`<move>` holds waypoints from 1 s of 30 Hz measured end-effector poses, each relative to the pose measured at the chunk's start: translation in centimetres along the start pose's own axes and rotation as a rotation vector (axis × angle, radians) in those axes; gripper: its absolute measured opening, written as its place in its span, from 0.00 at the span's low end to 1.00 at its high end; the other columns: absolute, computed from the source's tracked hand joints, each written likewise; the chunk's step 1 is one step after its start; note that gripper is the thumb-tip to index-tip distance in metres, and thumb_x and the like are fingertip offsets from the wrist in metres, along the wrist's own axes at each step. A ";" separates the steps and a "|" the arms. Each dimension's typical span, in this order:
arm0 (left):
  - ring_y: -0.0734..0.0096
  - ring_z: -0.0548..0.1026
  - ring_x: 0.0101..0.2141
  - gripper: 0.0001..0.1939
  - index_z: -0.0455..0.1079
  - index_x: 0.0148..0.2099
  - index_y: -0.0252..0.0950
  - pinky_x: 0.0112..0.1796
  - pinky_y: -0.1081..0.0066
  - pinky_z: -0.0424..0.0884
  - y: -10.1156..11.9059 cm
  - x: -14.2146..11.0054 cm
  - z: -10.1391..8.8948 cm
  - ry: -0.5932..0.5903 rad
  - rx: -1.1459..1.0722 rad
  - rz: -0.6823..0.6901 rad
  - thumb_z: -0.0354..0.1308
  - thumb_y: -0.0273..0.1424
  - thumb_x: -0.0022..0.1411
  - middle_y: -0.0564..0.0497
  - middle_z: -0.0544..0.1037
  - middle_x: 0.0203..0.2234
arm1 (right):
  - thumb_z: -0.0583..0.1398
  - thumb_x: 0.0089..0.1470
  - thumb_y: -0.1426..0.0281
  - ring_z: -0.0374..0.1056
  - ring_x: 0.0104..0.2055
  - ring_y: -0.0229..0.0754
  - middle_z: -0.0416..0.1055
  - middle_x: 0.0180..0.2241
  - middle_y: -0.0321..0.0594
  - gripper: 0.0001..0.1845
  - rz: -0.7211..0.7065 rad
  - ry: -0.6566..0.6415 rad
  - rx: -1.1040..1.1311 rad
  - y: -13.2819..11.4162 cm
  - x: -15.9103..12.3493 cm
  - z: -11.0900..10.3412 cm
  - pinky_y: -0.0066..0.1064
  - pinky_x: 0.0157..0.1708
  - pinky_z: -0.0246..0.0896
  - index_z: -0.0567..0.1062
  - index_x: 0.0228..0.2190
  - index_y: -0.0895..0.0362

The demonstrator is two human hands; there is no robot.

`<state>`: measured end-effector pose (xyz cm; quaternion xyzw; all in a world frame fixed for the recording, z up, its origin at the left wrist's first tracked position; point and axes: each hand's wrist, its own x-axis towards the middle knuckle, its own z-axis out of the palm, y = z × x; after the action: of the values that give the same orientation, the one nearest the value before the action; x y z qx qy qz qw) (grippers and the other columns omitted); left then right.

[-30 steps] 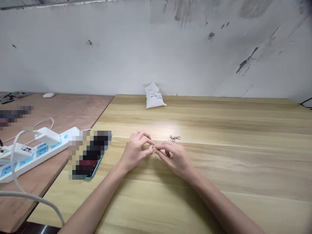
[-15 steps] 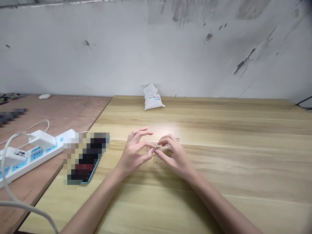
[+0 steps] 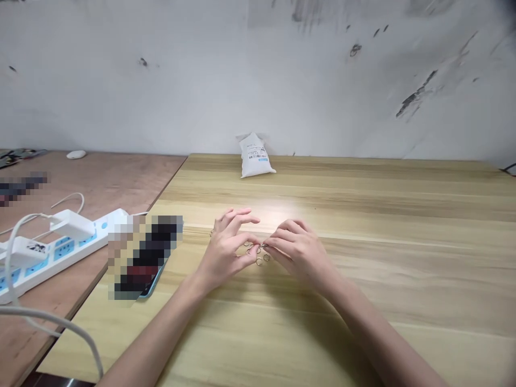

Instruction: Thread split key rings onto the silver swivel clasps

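A small, slim, silvery metal piece (image 3: pixel 263 245) is over the pale wood-grain worktop (image 3: pixel 403 258), seemingly crosswise between the left hand (image 3: pixel 223 251) and right hand (image 3: pixel 303 251), equally near, each grip pinched closed on an end

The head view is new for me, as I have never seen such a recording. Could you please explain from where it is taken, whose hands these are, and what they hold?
There is no machine here. A person wears a camera on the head, looking forward and down, so you see their own bare left hand and right hand. The fingers of both hands pinch at a small metal piece; its exact shape is hidden. Loose metal rings lie beside them on the wood-grain table. A white packet stands near the wall. On the left lie a partly blurred-out phone and, on a brown table, a power strip.
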<state>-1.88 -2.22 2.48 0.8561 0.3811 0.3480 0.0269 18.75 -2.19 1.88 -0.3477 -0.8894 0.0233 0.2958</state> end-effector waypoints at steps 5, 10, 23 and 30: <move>0.57 0.67 0.56 0.05 0.73 0.32 0.39 0.59 0.52 0.56 -0.4 -0.2 0.0 -0.003 0.051 0.052 0.59 0.25 0.60 0.49 0.77 0.46 | 0.55 0.64 0.72 0.65 0.32 0.42 0.75 0.24 0.38 0.14 -0.046 -0.087 -0.062 0.1 -0.1 0.2 0.36 0.39 0.54 0.76 0.27 0.54; 0.55 0.62 0.59 0.04 0.72 0.33 0.39 0.58 0.52 0.57 -0.7 -0.2 0.0 -0.095 -0.064 -0.094 0.59 0.26 0.60 0.49 0.74 0.49 | 0.56 0.63 0.74 0.65 0.34 0.43 0.75 0.25 0.37 0.12 -0.041 0.055 -0.228 0.1 -0.3 0.0 0.37 0.41 0.54 0.77 0.30 0.54; 0.58 0.58 0.62 0.06 0.71 0.34 0.39 0.58 0.54 0.56 -1.0 -0.6 -0.5 -0.311 -0.190 -0.174 0.55 0.28 0.65 0.51 0.70 0.55 | 0.55 0.62 0.81 0.59 0.30 0.39 0.72 0.27 0.38 0.09 -0.291 0.096 -0.114 -1.3 -0.6 1.1 0.31 0.28 0.53 0.74 0.40 0.61; 0.57 0.61 0.60 0.05 0.71 0.34 0.38 0.57 0.53 0.57 -1.1 -0.7 0.1 -0.244 -0.078 -0.197 0.56 0.27 0.64 0.49 0.72 0.53 | 0.49 0.64 0.81 0.60 0.29 0.40 0.72 0.27 0.39 0.17 -0.278 -0.056 -0.111 -1.9 -0.6 2.0 0.32 0.28 0.56 0.73 0.30 0.57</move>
<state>-2.91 -1.89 1.66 0.8488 0.4434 0.2514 0.1402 16.83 -3.64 0.39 -0.2364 -0.9368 -0.0575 0.2516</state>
